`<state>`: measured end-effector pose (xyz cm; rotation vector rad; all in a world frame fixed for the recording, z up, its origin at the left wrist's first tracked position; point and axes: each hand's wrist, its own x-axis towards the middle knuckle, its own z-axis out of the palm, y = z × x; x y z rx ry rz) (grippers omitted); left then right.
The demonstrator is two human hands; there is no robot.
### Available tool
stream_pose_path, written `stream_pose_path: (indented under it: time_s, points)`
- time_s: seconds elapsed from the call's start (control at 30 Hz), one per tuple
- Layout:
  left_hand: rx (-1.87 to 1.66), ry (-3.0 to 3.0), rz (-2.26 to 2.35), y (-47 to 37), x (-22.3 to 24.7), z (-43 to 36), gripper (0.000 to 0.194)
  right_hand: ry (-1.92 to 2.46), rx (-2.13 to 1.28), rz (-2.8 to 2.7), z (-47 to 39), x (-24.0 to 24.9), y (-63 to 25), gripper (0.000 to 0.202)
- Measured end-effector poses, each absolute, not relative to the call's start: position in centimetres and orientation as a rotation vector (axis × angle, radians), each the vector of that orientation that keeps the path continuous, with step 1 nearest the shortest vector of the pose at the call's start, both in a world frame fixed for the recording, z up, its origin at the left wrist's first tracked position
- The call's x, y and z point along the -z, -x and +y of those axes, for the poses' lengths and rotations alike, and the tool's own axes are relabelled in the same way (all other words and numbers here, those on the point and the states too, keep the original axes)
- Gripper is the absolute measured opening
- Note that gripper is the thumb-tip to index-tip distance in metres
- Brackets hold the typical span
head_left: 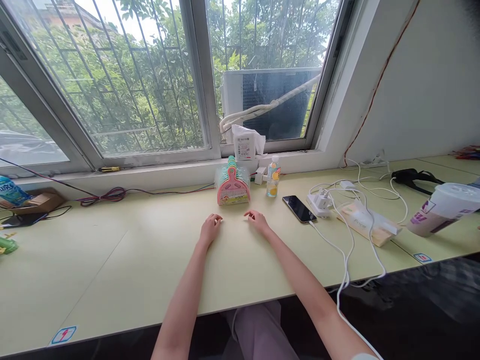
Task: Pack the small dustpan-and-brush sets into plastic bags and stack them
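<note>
My left hand (211, 229) rests on the pale yellow-green table (157, 260) with fingers loosely curled, apart from the thumb, and nothing in them. Opposite it, my right hand (257, 221) is likewise bent at the fingers, with a gap at the thumb and nothing held. Just beyond both hands stands a stack of small dustpan-and-brush sets (233, 187), pink in front and green behind, with a printed label low on the front one. Neither hand touches the stack. To its right is an upright clear drink bottle (273, 176) with an orange and yellow label.
A phone (299, 208), a white power adapter (319, 203), looping white cables, a tissue pack (367, 222) and a tilted plastic cup (442, 210) lie on the right. Another tissue pack (245, 144) leans by the window. A cardboard box (47, 200) and a screwdriver (109, 169) are left.
</note>
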<state>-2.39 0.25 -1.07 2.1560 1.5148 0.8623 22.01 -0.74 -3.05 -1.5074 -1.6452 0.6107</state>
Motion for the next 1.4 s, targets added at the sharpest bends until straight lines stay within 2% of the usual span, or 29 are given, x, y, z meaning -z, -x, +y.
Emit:
stream_pose_path:
  time_s: [0.8, 1.1, 1.27, 1.4]
  points:
    - [-0.849, -2.145, 1.526, 2.4, 1.1, 0.0, 0.023, 1.47, -0.622, -1.616, -0.8, 3.2, -22.0, 0.025]
    - [-0.855, -2.16, 1.549, 2.3, 1.1, 0.1, 0.022, 1.593, -0.502, -1.145, 4.3, 3.6, -22.4, 0.046]
    - [-0.884, -2.132, 1.517, 2.3, 1.1, 0.1, 0.023, 1.652, -0.691, -1.187, 7.2, 2.3, -23.0, 0.03]
    - [-0.93, -2.092, 1.499, 2.3, 1.2, 0.3, 0.023, 1.668, -0.673, -1.281, 7.1, 2.5, -23.7, 0.029]
